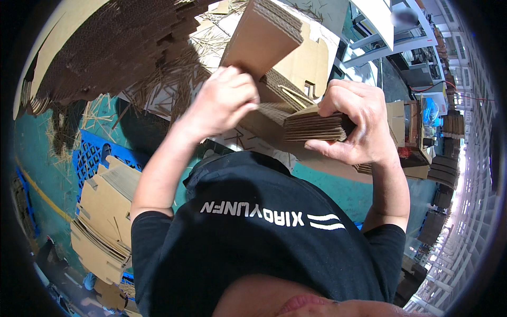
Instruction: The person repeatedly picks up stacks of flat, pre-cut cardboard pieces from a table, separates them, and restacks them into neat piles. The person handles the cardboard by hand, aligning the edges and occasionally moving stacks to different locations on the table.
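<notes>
My right hand (362,124) grips the end of a stack of brown corrugated cardboard sheets (315,129), with the thumb underneath and the fingers curled over the top. The layered cut edges of that stack face me. My left hand (226,100) is closed, its knuckles against the lower edge of an upright block of corrugated cardboard (264,37). What its fingers hold, if anything, is hidden. Between the hands, thin cardboard strips (296,95) lie on the stacked sheets.
A tall stack of cardboard (111,58) rises at the far left. Narrow cardboard scraps (158,95) litter the white work surface and the green floor (58,185). Cut cardboard pieces (105,206) lie on a blue pallet (92,153). White-framed equipment (393,50) stands at the far right.
</notes>
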Tool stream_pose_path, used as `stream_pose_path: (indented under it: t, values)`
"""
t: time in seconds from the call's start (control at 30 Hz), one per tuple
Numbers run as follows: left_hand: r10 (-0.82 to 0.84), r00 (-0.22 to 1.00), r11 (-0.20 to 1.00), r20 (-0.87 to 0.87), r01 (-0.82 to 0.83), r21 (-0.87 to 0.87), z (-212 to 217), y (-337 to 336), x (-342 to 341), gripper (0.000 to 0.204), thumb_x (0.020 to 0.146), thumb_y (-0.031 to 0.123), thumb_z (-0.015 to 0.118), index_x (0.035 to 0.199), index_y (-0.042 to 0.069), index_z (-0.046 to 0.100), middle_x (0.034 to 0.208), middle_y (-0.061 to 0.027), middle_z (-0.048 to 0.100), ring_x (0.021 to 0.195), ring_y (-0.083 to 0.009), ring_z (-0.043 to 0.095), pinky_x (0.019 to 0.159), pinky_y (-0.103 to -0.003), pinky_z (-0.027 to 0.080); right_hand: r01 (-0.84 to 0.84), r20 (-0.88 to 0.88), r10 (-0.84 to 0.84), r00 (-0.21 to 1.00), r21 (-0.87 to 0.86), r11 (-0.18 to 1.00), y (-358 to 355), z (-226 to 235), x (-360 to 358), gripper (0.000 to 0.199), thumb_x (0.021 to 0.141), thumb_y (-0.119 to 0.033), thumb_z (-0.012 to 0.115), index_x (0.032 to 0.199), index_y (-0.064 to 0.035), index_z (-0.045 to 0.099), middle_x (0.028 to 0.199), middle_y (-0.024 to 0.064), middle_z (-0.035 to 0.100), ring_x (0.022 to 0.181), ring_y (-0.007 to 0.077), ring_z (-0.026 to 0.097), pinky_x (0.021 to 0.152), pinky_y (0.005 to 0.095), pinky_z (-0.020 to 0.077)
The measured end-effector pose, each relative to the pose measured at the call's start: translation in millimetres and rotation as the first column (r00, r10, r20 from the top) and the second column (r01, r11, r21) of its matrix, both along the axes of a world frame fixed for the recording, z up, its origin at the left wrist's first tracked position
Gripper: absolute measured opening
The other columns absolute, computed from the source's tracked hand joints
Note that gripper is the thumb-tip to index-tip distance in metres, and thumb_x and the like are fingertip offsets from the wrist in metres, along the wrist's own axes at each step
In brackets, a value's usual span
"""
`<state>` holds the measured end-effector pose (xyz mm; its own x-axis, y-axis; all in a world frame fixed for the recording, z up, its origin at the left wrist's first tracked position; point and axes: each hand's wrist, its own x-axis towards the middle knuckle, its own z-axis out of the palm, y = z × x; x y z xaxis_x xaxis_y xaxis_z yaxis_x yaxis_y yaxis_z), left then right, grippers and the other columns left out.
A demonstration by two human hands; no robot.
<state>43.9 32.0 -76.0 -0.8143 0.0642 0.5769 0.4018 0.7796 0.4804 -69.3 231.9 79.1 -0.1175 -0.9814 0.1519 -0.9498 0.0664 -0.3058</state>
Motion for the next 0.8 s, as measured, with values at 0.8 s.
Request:
stream_pose_path:
  t: [0.8]
  values:
    - [0.199,0.959,0.975,0.203,-0.215,0.062,24,51,2,0.013,0.078,0.015,0.068,0.087,0.008,0.062,0.075,-0.0120,0.064,0.064,-0.0300,0.065,0.056,-0.038,0.052,-0.087,0.010,0.089,0.996,-0.112,0.990,-2,-10,10,0.039,0.060,-0.038,0.077,0.064,-0.0114,0.047,0.060,0.0033,0.047,0.053,0.0207,0.051,0.051,0.0300,0.0382]
